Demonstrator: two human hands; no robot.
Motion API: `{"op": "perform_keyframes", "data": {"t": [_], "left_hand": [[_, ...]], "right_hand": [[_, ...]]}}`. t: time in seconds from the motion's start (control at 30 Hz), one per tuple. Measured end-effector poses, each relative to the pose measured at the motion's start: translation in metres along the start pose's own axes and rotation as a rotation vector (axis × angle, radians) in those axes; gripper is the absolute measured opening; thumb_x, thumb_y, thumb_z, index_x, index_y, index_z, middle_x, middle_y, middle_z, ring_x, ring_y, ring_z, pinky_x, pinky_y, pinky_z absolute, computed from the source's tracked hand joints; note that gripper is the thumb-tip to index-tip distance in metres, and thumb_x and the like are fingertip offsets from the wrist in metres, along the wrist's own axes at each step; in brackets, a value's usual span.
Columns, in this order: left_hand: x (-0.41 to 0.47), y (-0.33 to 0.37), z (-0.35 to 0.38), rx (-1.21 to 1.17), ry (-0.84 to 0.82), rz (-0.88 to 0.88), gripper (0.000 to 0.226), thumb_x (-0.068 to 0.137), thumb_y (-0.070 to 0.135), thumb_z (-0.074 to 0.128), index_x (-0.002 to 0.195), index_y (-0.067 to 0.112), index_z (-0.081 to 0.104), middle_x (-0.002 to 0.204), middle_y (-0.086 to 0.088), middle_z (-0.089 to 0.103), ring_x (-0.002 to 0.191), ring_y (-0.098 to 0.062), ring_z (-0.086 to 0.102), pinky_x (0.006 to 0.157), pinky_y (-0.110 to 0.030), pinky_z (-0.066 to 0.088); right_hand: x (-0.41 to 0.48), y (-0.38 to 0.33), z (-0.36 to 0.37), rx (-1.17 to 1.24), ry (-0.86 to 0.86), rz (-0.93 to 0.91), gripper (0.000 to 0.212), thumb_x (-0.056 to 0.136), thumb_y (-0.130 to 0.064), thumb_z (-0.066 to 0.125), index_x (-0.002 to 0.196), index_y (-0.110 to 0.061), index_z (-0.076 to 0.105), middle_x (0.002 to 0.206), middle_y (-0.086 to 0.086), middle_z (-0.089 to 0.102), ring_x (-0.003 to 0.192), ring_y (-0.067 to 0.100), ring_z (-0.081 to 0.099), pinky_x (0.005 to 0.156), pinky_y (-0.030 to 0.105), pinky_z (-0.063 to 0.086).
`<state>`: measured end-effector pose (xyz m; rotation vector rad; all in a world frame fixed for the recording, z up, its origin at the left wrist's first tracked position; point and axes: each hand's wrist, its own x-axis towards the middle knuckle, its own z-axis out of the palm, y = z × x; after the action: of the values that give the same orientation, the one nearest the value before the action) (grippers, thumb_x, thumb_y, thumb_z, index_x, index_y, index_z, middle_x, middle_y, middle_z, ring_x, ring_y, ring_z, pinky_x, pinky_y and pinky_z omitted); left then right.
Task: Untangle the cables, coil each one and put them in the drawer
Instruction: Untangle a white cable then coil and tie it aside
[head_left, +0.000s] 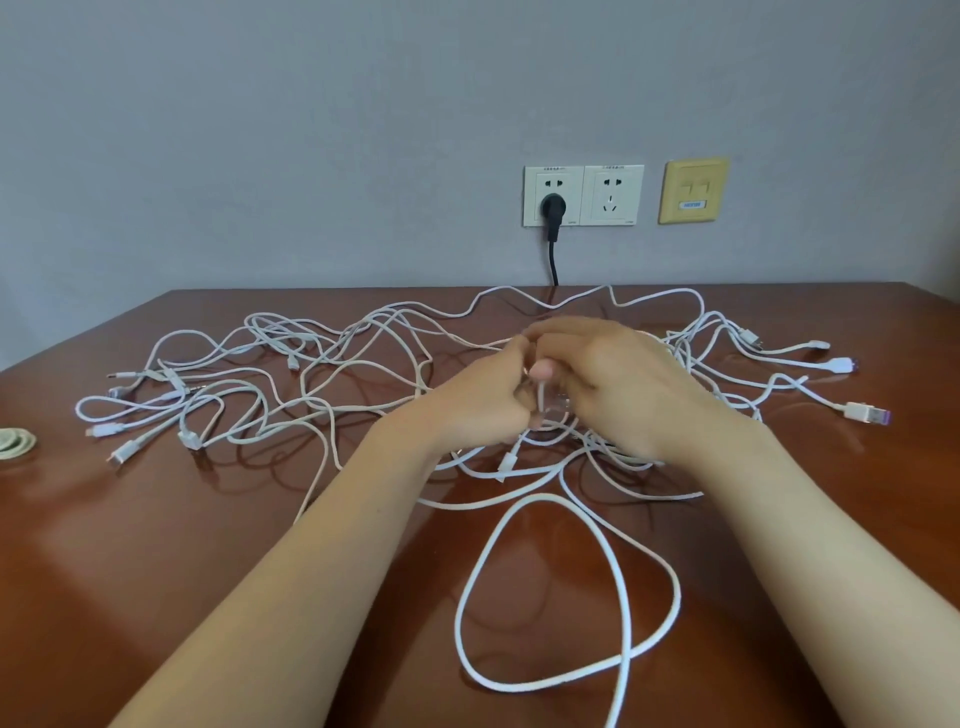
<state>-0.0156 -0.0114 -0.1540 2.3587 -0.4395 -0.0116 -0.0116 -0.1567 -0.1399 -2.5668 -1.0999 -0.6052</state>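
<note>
Left hand and right hand pinch a white cable between curled fingertips, above the tangled cables.

bare left forearm — bare right forearm

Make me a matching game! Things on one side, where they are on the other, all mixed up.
Things:
1 black plug
2 coiled cable
3 purple-tipped connector
4 yellow plate

Places:
A far left edge of the table
B in the left socket
C right side of the table
D on the wall, farthest right

Pairs: 1-B, 2-A, 3-C, 4-D
</note>
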Motion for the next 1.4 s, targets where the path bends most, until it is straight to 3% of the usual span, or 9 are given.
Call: {"op": "perform_keyframes", "data": {"t": [0.17,0.43,0.6,0.8,0.97,1.1,1.2,1.27,1.4], "left_hand": [[0.0,0.001,0.001,-0.281,-0.056,0.004,0.004,0.101,0.015,0.039,0.098,0.013,0.037,0.067,-0.001,0.051,0.039,-0.004,0.038,0.044,-0.016,0.032],[-0.007,-0.006,-0.011,-0.464,-0.088,0.019,0.014,0.1,0.01,0.037,0.088,0.016,0.04,0.065,-0.004,0.051,0.038,-0.005,0.033,0.044,-0.015,0.027],[-0.006,-0.004,-0.008,-0.484,-0.118,0.036,0.017,0.1,0.009,0.036,0.085,0.014,0.04,0.066,-0.005,0.053,0.039,-0.007,0.032,0.044,-0.015,0.028],[-0.004,0.001,-0.008,-0.535,-0.123,0.064,0.023,0.101,0.009,0.032,0.081,0.01,0.041,0.069,-0.006,0.052,0.036,-0.005,0.032,0.039,-0.013,0.027],[-0.004,0.001,-0.001,-0.505,-0.122,0.053,0.019,0.102,0.011,0.031,0.086,0.01,0.042,0.07,-0.005,0.051,0.037,-0.002,0.032,0.041,-0.014,0.027],[-0.006,0.006,0.0,-0.518,-0.099,0.062,0.027,0.097,0.034,0.037,0.087,0.011,0.046,0.073,-0.008,0.049,0.038,-0.001,0.032,0.043,-0.016,0.023],[-0.006,0.005,0.002,-0.472,-0.116,0.05,0.018,0.097,0.025,0.045,0.086,0.011,0.046,0.069,-0.003,0.05,0.037,0.002,0.043,0.039,-0.008,0.031],[-0.007,0.009,0.003,-0.509,-0.148,0.067,0.013,0.096,0.019,0.047,0.092,0.008,0.046,0.068,-0.004,0.049,0.037,0.002,0.044,0.038,-0.007,0.03],[-0.008,0.021,0.004,-0.641,-0.135,0.149,0.013,0.097,0.006,0.036,0.086,0.008,0.041,0.064,-0.007,0.044,0.034,0.0,0.032,0.036,-0.012,0.024]], "right_hand": [[-0.001,0.009,-0.005,0.237,0.059,0.154,0.036,0.095,-0.02,0.047,0.06,-0.031,0.043,0.059,-0.007,0.049,0.061,0.011,0.045,0.06,0.03,0.031],[0.003,0.004,-0.005,0.345,0.168,0.194,0.023,0.093,-0.015,0.053,0.072,-0.012,0.062,0.06,-0.007,0.058,0.063,0.01,0.052,0.06,0.012,0.035],[0.001,0.002,-0.01,0.359,0.208,0.206,0.022,0.091,-0.011,0.056,0.07,-0.018,0.061,0.045,-0.019,0.051,0.057,-0.01,0.05,0.058,0.004,0.033],[0.002,0.0,-0.015,0.579,0.312,0.341,0.028,0.088,-0.01,0.061,0.063,-0.023,0.061,0.058,0.002,0.061,0.042,-0.006,0.055,0.049,0.005,0.039],[0.001,0.006,-0.016,0.641,0.249,0.444,0.019,0.082,-0.014,0.069,0.065,-0.021,0.068,0.055,-0.002,0.064,0.042,0.003,0.061,0.046,0.007,0.041],[0.001,0.008,-0.017,0.642,0.253,0.492,0.012,0.081,-0.018,0.07,0.069,-0.017,0.071,0.06,0.002,0.067,0.041,-0.003,0.057,0.048,0.005,0.039],[0.0,0.012,-0.018,0.645,0.131,0.561,0.012,0.08,-0.022,0.071,0.068,-0.019,0.073,0.056,0.004,0.067,0.049,0.003,0.06,0.055,0.017,0.05],[-0.003,0.013,-0.024,0.862,0.012,0.667,0.01,0.079,-0.016,0.071,0.072,-0.01,0.072,0.058,0.007,0.068,0.05,0.011,0.063,0.053,0.025,0.057],[-0.007,0.018,-0.027,1.284,-0.066,0.86,0.03,0.089,-0.005,0.052,0.067,-0.018,0.069,0.056,-0.002,0.065,0.046,0.006,0.061,0.036,0.011,0.043]]}}
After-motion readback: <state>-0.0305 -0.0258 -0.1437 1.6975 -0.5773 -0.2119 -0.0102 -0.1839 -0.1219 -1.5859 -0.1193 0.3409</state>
